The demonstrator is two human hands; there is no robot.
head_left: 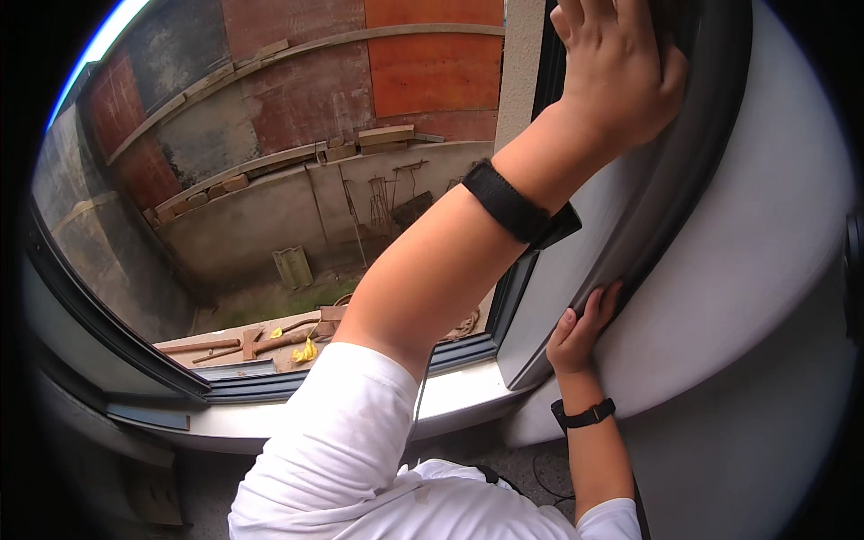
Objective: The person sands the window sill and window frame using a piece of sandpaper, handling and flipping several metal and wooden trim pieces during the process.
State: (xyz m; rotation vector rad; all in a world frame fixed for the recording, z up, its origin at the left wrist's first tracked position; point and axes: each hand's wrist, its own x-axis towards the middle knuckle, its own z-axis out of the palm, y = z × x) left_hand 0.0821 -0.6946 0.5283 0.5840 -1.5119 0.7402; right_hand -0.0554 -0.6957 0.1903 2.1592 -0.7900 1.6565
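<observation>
Item: dark grey trim (661, 198), one long strip — set between the pale side panel (538, 342) of the window opening and the white wall (765, 225), running from the top edge of the view down to near the sill. It looks bowed, probably through the lens.

Left hand (621, 76): high up, arm crossed over toward the right, back of hand showing, laid against the trim; fingertips cut off by the upper edge, so whether they grip cannot be told. Right hand (583, 333): low on the same trim, fingers extended and apart, palm side against it, grasping nothing visible.

Worn: black wristband (504, 200), left, with a small black box (560, 227); second black wristband (589, 414), right.

Risks, judged: uneven pressure from the two hands could set the trim crooked or let one end lift; the box, close to the side panel, might knock or scuff it.

Surface: white sill (468, 382), black window frame (261, 389) along it. Outer ledge (279, 355) — rusty hammer (250, 342), yellow leaf (306, 351).

Room and beyond: grey floor (216, 486); outside, a concrete yard wall (252, 211), an orange panel (432, 67) above, a ribbed tile (292, 267) leaning below.
</observation>
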